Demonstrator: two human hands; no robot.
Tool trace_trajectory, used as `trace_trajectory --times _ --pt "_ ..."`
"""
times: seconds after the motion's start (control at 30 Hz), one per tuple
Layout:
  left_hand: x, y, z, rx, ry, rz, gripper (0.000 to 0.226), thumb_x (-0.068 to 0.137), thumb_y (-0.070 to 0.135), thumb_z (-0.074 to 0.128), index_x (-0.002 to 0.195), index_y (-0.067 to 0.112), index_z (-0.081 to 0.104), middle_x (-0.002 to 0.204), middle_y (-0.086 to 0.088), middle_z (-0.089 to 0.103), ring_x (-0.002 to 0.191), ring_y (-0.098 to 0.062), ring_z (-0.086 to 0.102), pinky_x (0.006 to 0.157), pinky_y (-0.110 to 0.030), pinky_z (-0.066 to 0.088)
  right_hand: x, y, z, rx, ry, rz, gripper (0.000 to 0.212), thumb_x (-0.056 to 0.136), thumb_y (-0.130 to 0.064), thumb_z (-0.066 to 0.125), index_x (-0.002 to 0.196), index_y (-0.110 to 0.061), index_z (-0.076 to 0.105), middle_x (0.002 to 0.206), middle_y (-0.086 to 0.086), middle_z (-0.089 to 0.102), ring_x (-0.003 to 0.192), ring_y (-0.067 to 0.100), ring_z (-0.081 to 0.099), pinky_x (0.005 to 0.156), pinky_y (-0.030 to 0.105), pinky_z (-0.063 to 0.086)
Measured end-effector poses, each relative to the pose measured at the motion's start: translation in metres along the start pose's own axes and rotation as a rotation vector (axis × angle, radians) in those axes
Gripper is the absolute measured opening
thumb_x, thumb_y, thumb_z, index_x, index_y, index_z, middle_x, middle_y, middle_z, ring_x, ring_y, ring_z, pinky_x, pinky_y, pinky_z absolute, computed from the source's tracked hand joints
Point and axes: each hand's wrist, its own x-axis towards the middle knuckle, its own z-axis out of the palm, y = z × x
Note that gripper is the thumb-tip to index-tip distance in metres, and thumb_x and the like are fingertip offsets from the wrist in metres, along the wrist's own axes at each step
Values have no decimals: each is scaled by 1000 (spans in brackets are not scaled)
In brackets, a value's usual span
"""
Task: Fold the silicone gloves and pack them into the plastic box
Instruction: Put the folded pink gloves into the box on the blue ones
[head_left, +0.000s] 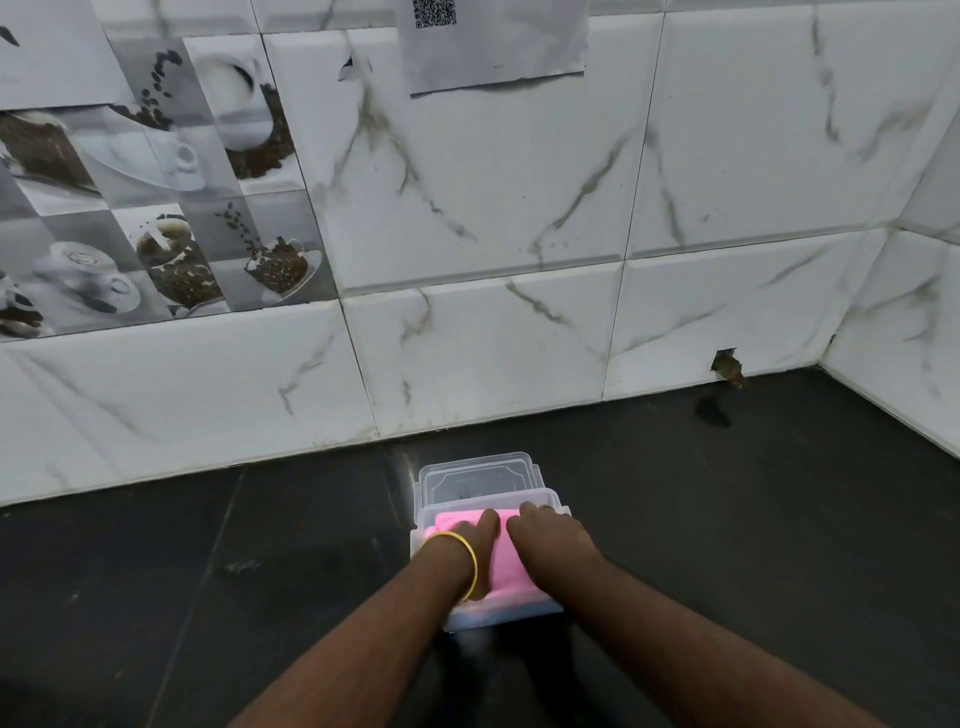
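A clear plastic box (519, 613) stands on the dark counter, with folded pink silicone gloves (506, 564) lying inside it. My left hand (475, 538), with a gold bangle on its wrist, presses down on the gloves from the left. My right hand (545, 530) presses on them from the right, fingers reaching toward the box's far edge. Both hands lie flat on the pink material. The clear lid (475, 478) lies just behind the box, partly under its far rim.
The black counter (260, 571) spreads to both sides. A white marble-tiled wall (467, 234) rises behind, with a corner wall at the right (909, 364). A small hole (727, 366) sits at the wall's base.
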Motion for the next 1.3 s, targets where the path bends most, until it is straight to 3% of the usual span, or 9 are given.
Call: trace_trajectory --times 0.23,0.47,0.6,0.73,0.83,1.0,1.13,1.23,1.3 --pt "10 -12 3 -78 -31 80 92 69 35 75 142 16 21 132 -14 55 120 -36 54 102 -43 44 12 2 1 -18 -40 -26 32 101 -12 38 129 -9 53 127 15 53 118 34 55 92 47 47" --pt "13 -11 5 -119 -84 50 95 68 35 77 143 19 20 133 -13 54 121 -34 53 102 -43 44 16 4 6 -12 -86 -71 30 99 -12 42 126 -7 54 123 16 55 114 35 56 88 47 49" --pt "4 -8 4 -147 -65 18 82 72 32 74 138 21 26 131 -15 53 119 -36 53 100 -42 45 13 6 -2 6 -134 -66 31 99 -14 41 125 -9 57 126 16 55 117 35 55 92 46 47" --pt "-3 -6 -6 -123 -30 50 60 82 17 66 136 17 41 131 -12 55 119 -30 54 98 -34 43 15 13 -15 89 -216 -109 38 90 -8 60 126 -20 60 134 7 55 125 26 52 100 39 45" --pt "-10 -1 -13 -49 30 110 42 85 16 63 127 15 57 125 -9 62 115 -28 58 97 -33 45 19 7 -25 119 -244 -156 40 85 -9 71 123 -17 66 128 5 63 120 24 55 100 33 44" --pt "-11 4 -7 57 -114 113 43 87 21 59 129 13 60 127 -12 63 118 -32 57 104 -39 44 18 -3 -17 88 -389 -167 44 88 -16 69 132 -17 61 131 12 62 119 31 57 101 36 44" --pt "-4 0 0 21 -186 67 47 88 23 59 135 16 54 135 -10 56 126 -30 49 112 -46 33 17 -3 -3 210 -319 -116 35 88 -15 65 123 -14 67 124 12 66 115 30 60 99 35 47" --pt "1 -1 1 -68 -175 28 40 90 18 59 130 9 56 133 -12 57 125 -26 50 108 -32 33 14 -4 3 296 -256 -95 29 86 -28 64 109 -11 71 111 12 71 104 30 65 90 33 50" --pt "1 3 -1 -120 -148 -8 35 91 16 59 125 8 59 130 -13 59 122 -26 53 103 -31 38 14 -6 4 316 -236 -79 31 84 -36 62 101 -12 72 102 12 72 97 30 66 82 31 49"
